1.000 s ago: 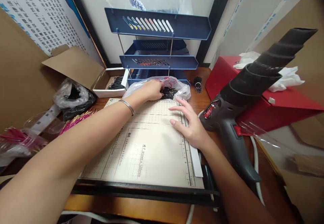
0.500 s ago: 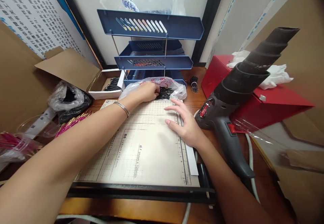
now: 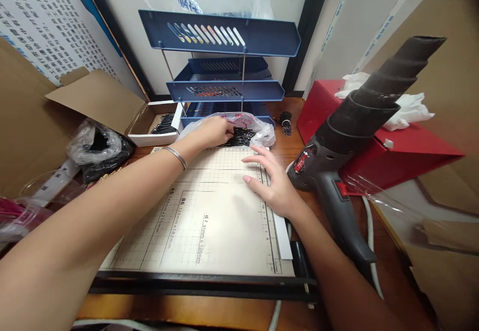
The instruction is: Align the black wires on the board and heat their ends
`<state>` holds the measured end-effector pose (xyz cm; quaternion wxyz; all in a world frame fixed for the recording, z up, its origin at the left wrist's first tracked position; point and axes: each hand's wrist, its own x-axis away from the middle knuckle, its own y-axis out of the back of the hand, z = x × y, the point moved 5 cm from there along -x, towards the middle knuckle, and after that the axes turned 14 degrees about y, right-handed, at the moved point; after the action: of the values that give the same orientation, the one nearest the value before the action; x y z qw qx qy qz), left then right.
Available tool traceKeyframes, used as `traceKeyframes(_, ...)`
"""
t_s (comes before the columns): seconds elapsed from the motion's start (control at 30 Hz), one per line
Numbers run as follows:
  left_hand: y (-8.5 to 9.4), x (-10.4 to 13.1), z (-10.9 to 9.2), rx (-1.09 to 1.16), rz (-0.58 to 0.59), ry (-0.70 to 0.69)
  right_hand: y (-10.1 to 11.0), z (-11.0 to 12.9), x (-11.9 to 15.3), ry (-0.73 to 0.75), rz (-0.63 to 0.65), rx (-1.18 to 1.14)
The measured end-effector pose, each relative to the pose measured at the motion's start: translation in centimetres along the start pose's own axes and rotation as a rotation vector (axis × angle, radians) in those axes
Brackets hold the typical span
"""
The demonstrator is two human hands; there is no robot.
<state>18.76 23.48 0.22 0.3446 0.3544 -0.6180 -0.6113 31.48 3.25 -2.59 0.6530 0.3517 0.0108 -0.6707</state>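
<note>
At the far end of the paper trimmer board (image 3: 224, 211), my left hand (image 3: 215, 130) reaches into a clear plastic bag (image 3: 262, 136). Its fingers are curled together against the left end of a pile of thin black strands (image 3: 244, 136). The fingertips are partly hidden, so what they pinch cannot be made out. A silver bangle (image 3: 176, 156) circles the left wrist. My right hand (image 3: 275, 183) hovers over or rests lightly on the board's right side by the ruler scale, fingers spread and holding nothing. Its fingertips lie just in front of the bag.
Behind the bag stands a blue tiered tray rack (image 3: 224, 91). A black heat gun (image 3: 337, 151) and a red tissue box (image 3: 419, 146) are at right. Leftward are an open carton (image 3: 149, 139), a black plastic bag (image 3: 105, 156) and pink strands (image 3: 22, 216). A tied black bundle (image 3: 286, 124) lies behind.
My left hand has shifted slightly left at the bag, its fingers still at the black strands. My right hand stays almost the same. The view has moved a little.
</note>
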Motion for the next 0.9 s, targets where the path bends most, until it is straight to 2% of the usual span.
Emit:
traceKeyframes(0.27, 0.3, 0.2, 1.5, 0.019, 0.039, 0.013, 0.0, -0.1, 0.0, 0.010, -0.008, 0.009)
traceKeyframes(0.4, 0.2, 0.2, 0.9, 0.046, 0.054, -0.031, 0.0, 0.0, -0.1, 0.006, -0.008, 0.006)
traceKeyframes(0.7, -1.6, -0.9, -0.2, 0.038, 0.030, -0.045, 0.0, 0.0, -0.1, 0.009, -0.001, 0.009)
traceKeyframes(0.9, -1.6, -0.9, -0.3, 0.061, 0.006, -0.076, 0.0, 0.0, -0.1, 0.009, -0.006, 0.008)
